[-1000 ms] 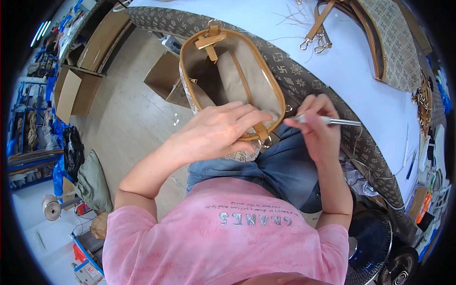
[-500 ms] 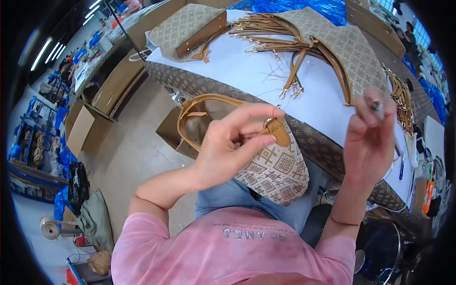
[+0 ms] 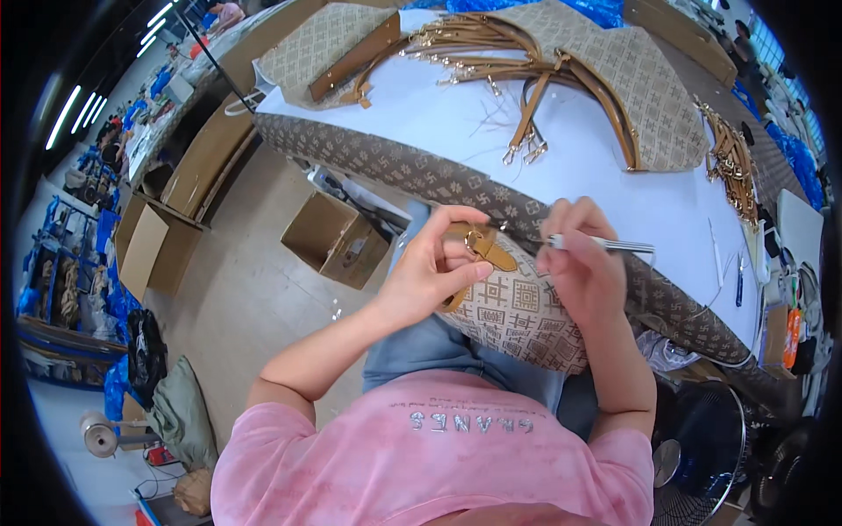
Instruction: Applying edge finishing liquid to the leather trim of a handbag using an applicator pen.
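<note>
On my lap lies a cream-and-brown patterned handbag (image 3: 517,307) with tan trim. My left hand (image 3: 431,267) pinches it beside a tan leather tab (image 3: 495,252) that carries a small gold-coloured metal ring (image 3: 472,238). To the right, my right hand (image 3: 583,263) is closed around a slim silver hand tool (image 3: 618,245). The tool's back end sticks out to the right and its front points toward the tab. Fingers cover part of it, so its exact kind is unclear. The right hand hovers over the bag's right side, apart from the tab.
Ahead stands a white-topped table (image 3: 395,118) with a patterned cloth edge (image 3: 395,162). It bears patterned bags (image 3: 653,96), tan straps with metal clips (image 3: 474,44) and a blue pen-like tool (image 3: 739,282). A cardboard box (image 3: 338,241) sits on the floor; a black fan (image 3: 702,451) stands right.
My right hand has come left and down with the silver tool, from above the table to beside the tab. The bag's tan handle has dropped from its raised loop, showing the box behind.
</note>
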### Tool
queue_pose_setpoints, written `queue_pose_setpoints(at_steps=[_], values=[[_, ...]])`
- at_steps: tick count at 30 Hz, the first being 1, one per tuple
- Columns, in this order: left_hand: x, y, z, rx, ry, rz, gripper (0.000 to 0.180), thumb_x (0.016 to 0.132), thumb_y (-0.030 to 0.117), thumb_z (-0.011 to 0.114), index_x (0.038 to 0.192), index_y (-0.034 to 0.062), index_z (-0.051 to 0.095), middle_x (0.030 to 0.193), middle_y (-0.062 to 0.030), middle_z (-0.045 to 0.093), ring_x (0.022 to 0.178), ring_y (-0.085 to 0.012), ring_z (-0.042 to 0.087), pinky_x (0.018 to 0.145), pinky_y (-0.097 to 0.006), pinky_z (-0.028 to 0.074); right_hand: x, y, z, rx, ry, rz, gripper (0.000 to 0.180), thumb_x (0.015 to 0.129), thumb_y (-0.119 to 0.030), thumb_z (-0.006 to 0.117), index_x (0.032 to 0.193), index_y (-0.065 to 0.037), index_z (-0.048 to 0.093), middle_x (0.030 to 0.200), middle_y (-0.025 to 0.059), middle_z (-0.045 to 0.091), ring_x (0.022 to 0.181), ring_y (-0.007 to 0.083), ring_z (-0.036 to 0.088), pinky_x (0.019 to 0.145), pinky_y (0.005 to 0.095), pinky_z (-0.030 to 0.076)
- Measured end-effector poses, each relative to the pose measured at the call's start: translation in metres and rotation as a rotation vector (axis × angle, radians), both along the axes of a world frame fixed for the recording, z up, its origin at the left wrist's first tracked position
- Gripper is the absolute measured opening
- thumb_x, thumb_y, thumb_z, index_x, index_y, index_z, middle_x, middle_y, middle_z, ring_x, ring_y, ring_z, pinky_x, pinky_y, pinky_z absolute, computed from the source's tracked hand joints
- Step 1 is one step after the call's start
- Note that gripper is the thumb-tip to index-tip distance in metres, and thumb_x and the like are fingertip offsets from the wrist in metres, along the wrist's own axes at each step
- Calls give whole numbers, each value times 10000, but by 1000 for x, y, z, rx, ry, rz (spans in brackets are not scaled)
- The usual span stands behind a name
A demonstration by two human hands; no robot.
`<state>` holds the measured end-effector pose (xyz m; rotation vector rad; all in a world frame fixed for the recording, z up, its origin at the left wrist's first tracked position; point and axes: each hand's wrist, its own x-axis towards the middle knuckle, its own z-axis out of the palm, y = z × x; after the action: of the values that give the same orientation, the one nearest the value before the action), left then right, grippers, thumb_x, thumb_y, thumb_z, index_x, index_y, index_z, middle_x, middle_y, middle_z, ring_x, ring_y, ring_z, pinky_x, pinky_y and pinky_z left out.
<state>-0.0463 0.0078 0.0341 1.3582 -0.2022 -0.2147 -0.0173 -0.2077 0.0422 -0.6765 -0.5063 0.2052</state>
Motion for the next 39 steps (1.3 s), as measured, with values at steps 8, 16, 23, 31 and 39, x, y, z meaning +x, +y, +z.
queue_pose_setpoints(at_steps=[8,16,23,31,39], values=[[46,25,8,791,-819,-177,218,793,93,788,1010,93,767,923,-27,675,797,-166,638,690,-293,518,0,1,-30,-110,238,-9,123,921,-79,607,879,-33,500,853,82,501,765,148,528,722,304,575],[77,18,-13,707,-1143,-369,233,791,105,769,1023,85,755,943,-47,642,792,-227,611,654,-341,517,2,-7,-36,-134,274,-74,114,918,-73,596,875,-34,498,848,79,496,748,130,517,719,303,576],[71,15,9,843,-1068,-398,266,809,43,720,1074,69,715,957,-64,613,792,-248,638,668,-365,537,7,-16,-40,6,243,-103,53,906,-14,602,895,-2,551,872,73,560,720,93,555,771,362,620],[67,10,8,952,-1017,-336,273,757,37,712,1029,46,707,951,-74,600,799,-245,661,671,-347,559,9,-14,-37,-463,258,-219,90,887,-37,672,886,-21,583,823,36,612,714,69,570,714,240,517],[70,12,-3,987,-1186,-286,107,824,51,684,919,30,640,953,-70,596,826,-243,648,664,-357,546,7,-9,-33,-624,225,-207,103,874,-33,681,863,-31,578,819,24,562,713,69,538,717,254,520]])
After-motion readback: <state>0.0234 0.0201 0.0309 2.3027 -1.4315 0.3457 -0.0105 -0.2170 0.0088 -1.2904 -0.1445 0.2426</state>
